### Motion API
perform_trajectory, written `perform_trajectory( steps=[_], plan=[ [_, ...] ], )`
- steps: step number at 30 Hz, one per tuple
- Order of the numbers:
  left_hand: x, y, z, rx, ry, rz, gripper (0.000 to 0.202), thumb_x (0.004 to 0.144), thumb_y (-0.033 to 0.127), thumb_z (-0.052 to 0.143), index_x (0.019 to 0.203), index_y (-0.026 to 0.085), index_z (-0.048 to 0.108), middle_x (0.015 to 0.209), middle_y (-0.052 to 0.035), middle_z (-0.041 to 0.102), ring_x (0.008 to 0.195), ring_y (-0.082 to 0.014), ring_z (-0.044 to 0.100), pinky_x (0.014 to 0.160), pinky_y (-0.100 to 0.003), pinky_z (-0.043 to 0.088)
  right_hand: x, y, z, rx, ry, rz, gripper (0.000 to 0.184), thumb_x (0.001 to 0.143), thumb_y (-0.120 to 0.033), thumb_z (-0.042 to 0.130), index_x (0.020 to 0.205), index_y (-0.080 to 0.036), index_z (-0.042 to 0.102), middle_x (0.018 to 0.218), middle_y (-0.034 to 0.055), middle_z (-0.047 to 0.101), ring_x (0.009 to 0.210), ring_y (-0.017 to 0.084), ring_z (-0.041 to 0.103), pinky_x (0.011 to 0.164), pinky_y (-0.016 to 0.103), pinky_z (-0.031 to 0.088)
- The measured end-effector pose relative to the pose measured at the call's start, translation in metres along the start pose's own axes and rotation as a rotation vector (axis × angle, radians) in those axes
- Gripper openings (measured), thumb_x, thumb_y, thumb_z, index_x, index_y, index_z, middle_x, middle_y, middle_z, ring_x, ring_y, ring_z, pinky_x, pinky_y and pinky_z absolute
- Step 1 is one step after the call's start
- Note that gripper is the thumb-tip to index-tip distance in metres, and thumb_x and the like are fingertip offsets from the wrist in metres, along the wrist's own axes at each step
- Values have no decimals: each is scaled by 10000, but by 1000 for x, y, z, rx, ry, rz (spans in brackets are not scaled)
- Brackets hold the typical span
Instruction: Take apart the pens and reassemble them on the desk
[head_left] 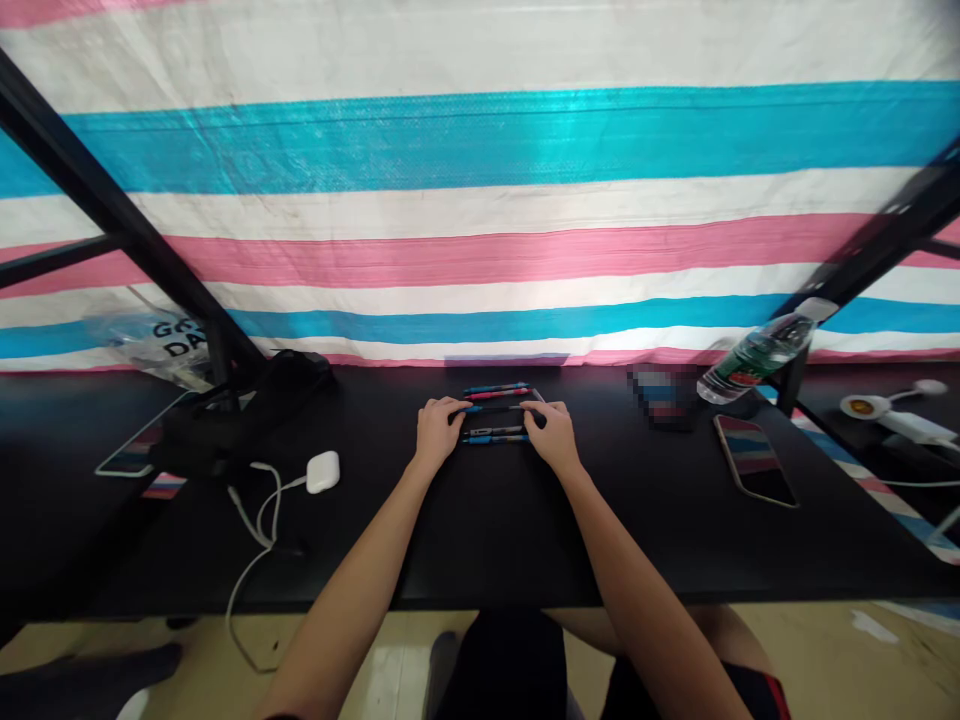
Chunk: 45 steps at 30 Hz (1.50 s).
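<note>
A dark pen with a blue end (pixel 491 408) lies level between my two hands, over the black desk (pixel 502 540). The fingertips of my left hand (pixel 440 432) are closed on its left end, and those of my right hand (pixel 553 434) on its right end. Just beyond it are a blue pen (pixel 491 389) and a red pen (pixel 495 395), side by side. On the near side, a grey-black pen (pixel 489 431) and another blue pen (pixel 491 440) lie parallel to it. My right fingers cover the right ends of these nearer pens.
To the left are a white earbud case (pixel 323 472) with a white cable (pixel 270 530), a black bag (pixel 247 415) and a tablet or phone (pixel 139 445). To the right are a phone (pixel 756 462) and a tilted water bottle (pixel 761 355). A striped sheet (pixel 502 260) hangs behind.
</note>
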<state>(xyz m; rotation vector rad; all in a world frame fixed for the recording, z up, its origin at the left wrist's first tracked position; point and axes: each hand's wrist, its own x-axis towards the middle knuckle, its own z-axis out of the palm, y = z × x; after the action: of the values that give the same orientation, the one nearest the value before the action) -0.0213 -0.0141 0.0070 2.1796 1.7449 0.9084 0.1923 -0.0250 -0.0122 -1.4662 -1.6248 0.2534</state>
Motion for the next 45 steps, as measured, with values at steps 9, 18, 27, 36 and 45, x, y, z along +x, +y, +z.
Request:
perform_trajectory(
  steps=[9, 18, 27, 36, 45],
  plan=[
    [0, -1, 1, -91, 15, 37, 244, 853, 177, 543, 1000, 270, 714, 980, -21, 699, 877, -209, 561, 805, -357, 445, 0, -1, -1, 34, -19, -31, 267, 787, -236, 495, 928, -217, 721, 824, 67, 707, 849, 243, 562, 849, 411, 464],
    [0, 4, 1, -177, 49, 95, 244, 841, 154, 555, 994, 256, 715, 955, -25, 697, 877, -192, 573, 806, -335, 468, 3, -9, -6, 86, -22, -150, 288, 815, -216, 460, 961, -231, 708, 936, 49, 717, 891, 227, 587, 877, 421, 459],
    [0, 4, 1, -213, 56, 93, 239, 847, 166, 551, 998, 259, 712, 959, -26, 699, 893, -193, 582, 818, -337, 471, 0, -11, -7, 96, -97, -133, 340, 825, -210, 432, 1050, -217, 687, 889, 56, 700, 797, 198, 601, 750, 350, 495],
    [0, 1, 4, -208, 92, 105, 240, 881, 192, 514, 1039, 248, 687, 955, -17, 701, 868, -177, 590, 795, -298, 474, 6, 2, -11, -51, 157, -42, 305, 824, -204, 415, 976, -189, 679, 927, 97, 675, 897, 247, 561, 865, 420, 413],
    [0, 3, 3, -219, 94, 56, 250, 905, 207, 465, 1054, 226, 665, 868, -31, 689, 837, -179, 601, 766, -291, 475, 3, 24, -11, -326, 124, 277, 173, 730, -234, 520, 856, -154, 608, 822, 130, 604, 819, 286, 541, 757, 402, 392]
  ],
)
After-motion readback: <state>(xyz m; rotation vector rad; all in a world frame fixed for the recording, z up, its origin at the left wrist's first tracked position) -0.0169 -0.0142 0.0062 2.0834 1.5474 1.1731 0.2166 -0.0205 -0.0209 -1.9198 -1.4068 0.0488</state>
